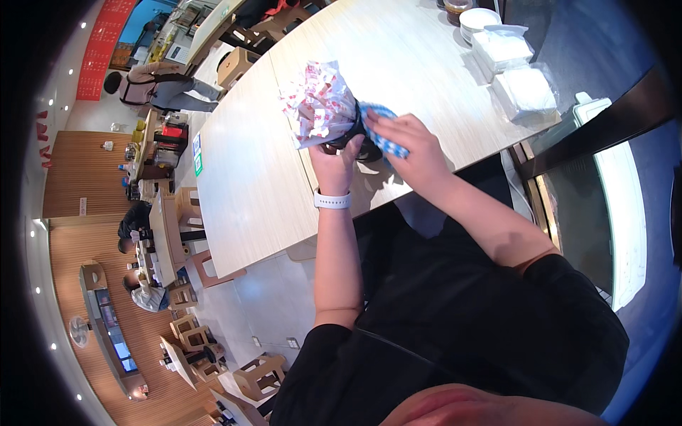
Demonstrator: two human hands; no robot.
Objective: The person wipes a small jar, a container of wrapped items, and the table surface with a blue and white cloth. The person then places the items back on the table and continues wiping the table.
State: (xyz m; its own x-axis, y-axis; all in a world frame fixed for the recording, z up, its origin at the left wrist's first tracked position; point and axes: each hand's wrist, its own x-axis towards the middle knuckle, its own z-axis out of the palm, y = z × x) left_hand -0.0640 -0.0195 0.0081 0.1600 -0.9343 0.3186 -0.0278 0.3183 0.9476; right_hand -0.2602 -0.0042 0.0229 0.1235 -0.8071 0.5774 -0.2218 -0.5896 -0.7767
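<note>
Above the table edge, my left hand [334, 166], with a white wristband, grips a dark holder [366, 151]. Many white paper packets with red print [322, 104] stick out of its top, bunched and tilted to the left. My right hand [407, 144] holds a blue-and-white checked cloth [391, 139] against the side of the holder. Part of the cloth is hidden under the fingers, and my left thumb covers some of the holder. What the packets contain cannot be seen.
The pale wooden table [250, 175] stretches out beneath my hands. Two wrapped stacks of white napkins [525, 91], a white tub [479, 22] and a dark jar [457, 9] stand at its far right. Stools [259, 377] and a standing person [160, 88] are beyond.
</note>
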